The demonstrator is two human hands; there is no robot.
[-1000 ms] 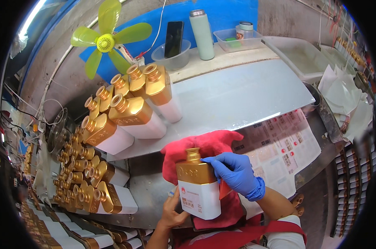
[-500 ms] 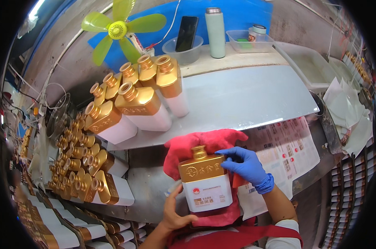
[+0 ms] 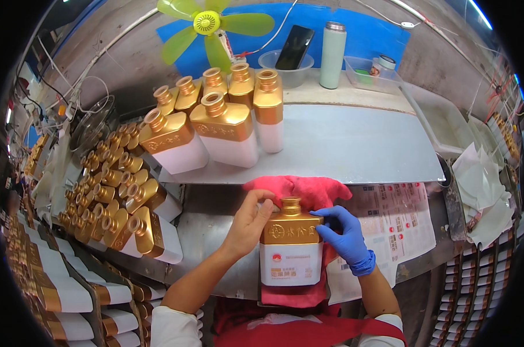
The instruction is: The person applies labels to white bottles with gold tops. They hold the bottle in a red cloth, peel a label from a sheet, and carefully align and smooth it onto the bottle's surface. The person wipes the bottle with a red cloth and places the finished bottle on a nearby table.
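Red cloth (image 3: 314, 186) lies under the bottle (image 3: 291, 260), its front already printed and mouth uncapped, between the half-open left hand (image 3: 249, 222), seemingly holding nothing, and the bent, gloved right hand (image 3: 344, 236), touching its shoulder, grip unclear. Beyond the left hand, uncapped bottles (image 3: 224, 124) show plain white faces.

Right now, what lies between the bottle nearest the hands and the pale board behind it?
Bunched red cloth lies between the bottle and the front edge of the board, as the head view shows.
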